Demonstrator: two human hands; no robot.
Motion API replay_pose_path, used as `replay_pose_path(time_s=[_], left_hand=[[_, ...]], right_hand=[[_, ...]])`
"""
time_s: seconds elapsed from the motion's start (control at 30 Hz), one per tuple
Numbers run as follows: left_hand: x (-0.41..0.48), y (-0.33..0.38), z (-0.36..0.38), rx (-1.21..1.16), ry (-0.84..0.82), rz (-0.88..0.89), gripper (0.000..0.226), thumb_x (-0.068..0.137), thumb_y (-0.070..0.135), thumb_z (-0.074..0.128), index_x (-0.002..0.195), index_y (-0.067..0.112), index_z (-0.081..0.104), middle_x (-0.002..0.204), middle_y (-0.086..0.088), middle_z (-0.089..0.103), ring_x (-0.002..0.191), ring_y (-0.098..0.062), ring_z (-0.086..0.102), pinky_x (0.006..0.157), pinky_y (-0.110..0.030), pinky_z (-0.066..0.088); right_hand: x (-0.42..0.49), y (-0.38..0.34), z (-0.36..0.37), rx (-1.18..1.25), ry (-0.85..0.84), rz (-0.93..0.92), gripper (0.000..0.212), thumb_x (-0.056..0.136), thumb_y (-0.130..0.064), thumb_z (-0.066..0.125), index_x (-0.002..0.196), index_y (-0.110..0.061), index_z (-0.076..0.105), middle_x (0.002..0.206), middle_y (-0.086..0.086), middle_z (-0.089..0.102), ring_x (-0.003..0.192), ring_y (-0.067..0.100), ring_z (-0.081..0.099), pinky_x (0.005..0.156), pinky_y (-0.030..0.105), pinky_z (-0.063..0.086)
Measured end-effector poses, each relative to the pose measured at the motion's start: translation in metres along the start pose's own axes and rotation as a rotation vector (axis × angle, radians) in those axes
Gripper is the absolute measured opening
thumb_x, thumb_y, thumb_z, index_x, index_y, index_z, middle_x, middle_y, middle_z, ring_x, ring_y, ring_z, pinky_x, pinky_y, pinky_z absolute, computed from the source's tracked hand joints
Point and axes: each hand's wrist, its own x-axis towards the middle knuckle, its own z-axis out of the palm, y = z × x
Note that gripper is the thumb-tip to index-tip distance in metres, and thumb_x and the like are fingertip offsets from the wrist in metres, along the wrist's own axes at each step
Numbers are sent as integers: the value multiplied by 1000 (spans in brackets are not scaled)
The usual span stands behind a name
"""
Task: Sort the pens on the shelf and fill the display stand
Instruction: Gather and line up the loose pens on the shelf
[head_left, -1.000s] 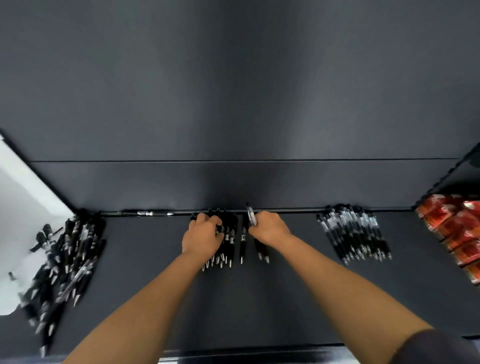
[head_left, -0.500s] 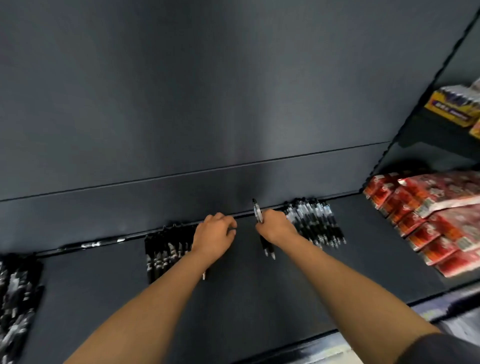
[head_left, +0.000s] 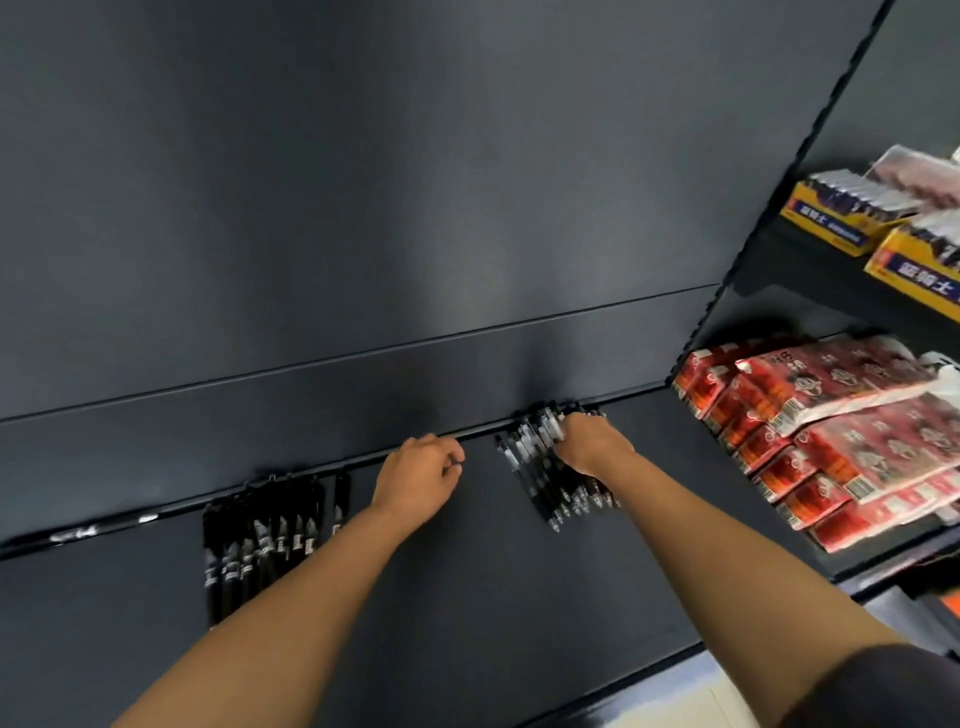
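Two groups of black pens lie on the dark shelf (head_left: 467, 597). The left row of pens (head_left: 260, 545) lies side by side below the back wall, with a single pen (head_left: 340, 501) at its right end. The right pile of pens (head_left: 540, 467) lies tips toward me. My right hand (head_left: 592, 447) lies over that pile, its fingers curled round a pen at the pile's upper ends. My left hand (head_left: 415, 478) hovers between the two groups, fingers loosely curled, holding nothing.
A loose pen (head_left: 78, 532) lies along the shelf's back edge at far left. Red packets (head_left: 841, 441) are stacked on the neighbouring shelf to the right. Yellow boxes (head_left: 831, 218) stand on the shelf above them. The dark back panel (head_left: 363, 208) rises behind.
The view has swung to the right. My right hand carried its pen from the middle group to the right pile. My left hand left the middle group and moved right.
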Motion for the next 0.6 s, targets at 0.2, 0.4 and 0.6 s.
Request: replay_pose_path(time_s=[0.2,0.4,0.6], left_hand=[[2,22,11,-4,-31,-40,19,93,22,49,108,20,61,105,1,60,102,-19,53,91,-34,44],[-2,43,18,18,-22,-82,20,94,25,48,109,22,60,105,2,59,103,-17,52,87,-32,45],[-16,48,22,45,8,-161,20,93,25,49,110,23,60,105,2,59,103,-18,54,87,-32,44]], right_hand=[[10,16,-10,31,46,-34,11,96,-18,48,98,-9,53,95,7,50,83,28,52,66,34,41],[15,32,-11,19,72,-69,15,96,-19,50,104,-7,54,106,12,58,88,30,57,66,33,41],[10,40,-6,-3,72,-166,19,97,-20,51,111,-8,51,110,13,57,95,31,57,66,33,41]])
